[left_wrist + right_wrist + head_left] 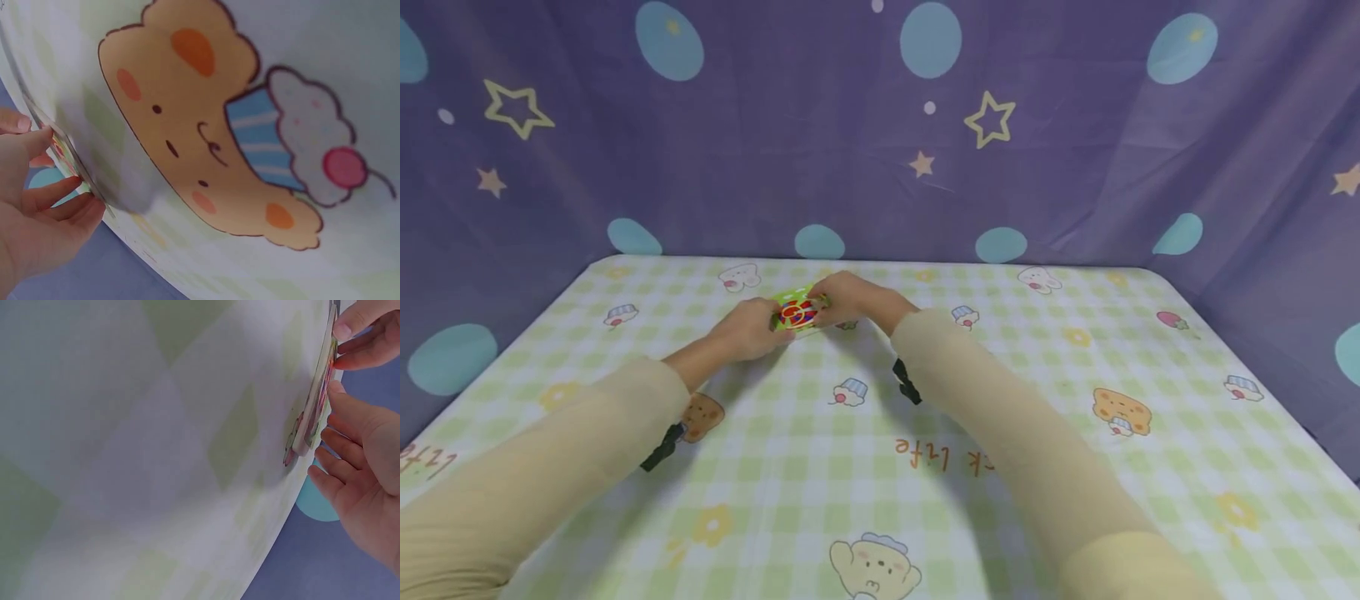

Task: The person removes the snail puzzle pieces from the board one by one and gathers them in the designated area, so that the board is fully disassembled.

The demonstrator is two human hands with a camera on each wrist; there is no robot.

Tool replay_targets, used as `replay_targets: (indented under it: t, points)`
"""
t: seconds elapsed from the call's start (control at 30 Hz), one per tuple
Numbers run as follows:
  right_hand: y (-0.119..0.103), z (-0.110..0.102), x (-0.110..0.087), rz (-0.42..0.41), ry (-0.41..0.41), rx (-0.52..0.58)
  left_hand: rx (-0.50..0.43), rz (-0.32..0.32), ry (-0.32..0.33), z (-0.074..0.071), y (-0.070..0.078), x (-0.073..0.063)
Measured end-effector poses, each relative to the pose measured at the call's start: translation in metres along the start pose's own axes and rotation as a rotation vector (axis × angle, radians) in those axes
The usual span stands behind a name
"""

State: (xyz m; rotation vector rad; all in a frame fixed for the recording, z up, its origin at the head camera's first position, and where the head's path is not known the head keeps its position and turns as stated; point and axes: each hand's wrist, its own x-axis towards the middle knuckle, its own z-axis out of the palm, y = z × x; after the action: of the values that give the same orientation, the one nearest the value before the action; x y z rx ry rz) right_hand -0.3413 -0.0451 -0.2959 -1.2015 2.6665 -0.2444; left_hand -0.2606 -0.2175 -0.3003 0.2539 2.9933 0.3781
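Observation:
Between my two hands, near the far side of the table, is a small flat board [794, 314], green with a red and blue round pattern. My left hand [751, 328] grips its left end; in the left wrist view the thumb and fingers [80, 181] lie along the edge. At the right end, my right hand [850, 297] holds the board with thumb and index finger and covers part of it. Seen nearly edge-on in the right wrist view, the board [317, 394] has my right thumb against its face. The remaining right fingers spread loosely beside that end.
A checked green and white cloth [790, 467] with printed cartoons covers the table. Behind it hangs a purple curtain [850, 167] with stars and blue ovals. Dark straps [906, 382] show under both forearms.

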Motion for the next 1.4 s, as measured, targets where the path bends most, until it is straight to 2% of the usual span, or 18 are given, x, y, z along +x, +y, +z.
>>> replay_targets:
  t: [0.13, 0.3, 0.6, 0.83, 1.17, 1.4]
  points:
    - [-0.002, 0.002, -0.001, -0.009, -0.007, -0.026, 0.016, 0.009, 0.001, 0.001, 0.000, -0.001]
    - [-0.003, 0.006, -0.004, -0.008, -0.002, -0.048, 0.012, -0.008, -0.015, 0.002, 0.002, -0.002]
    - [-0.006, 0.002, -0.017, -0.072, -0.009, -0.105, 0.002, 0.005, -0.049, 0.002, 0.006, -0.002]
    - [-0.002, 0.004, -0.033, -0.132, 0.037, -0.111, -0.018, 0.047, -0.046, 0.001, 0.007, -0.003]
    - [0.010, 0.012, -0.055, -0.113, 0.063, -0.114, 0.020, 0.163, -0.066, 0.002, 0.017, -0.005]
    - [0.017, 0.015, -0.078, -0.110, 0.084, -0.050, -0.014, 0.230, -0.093, 0.005, 0.028, -0.005]
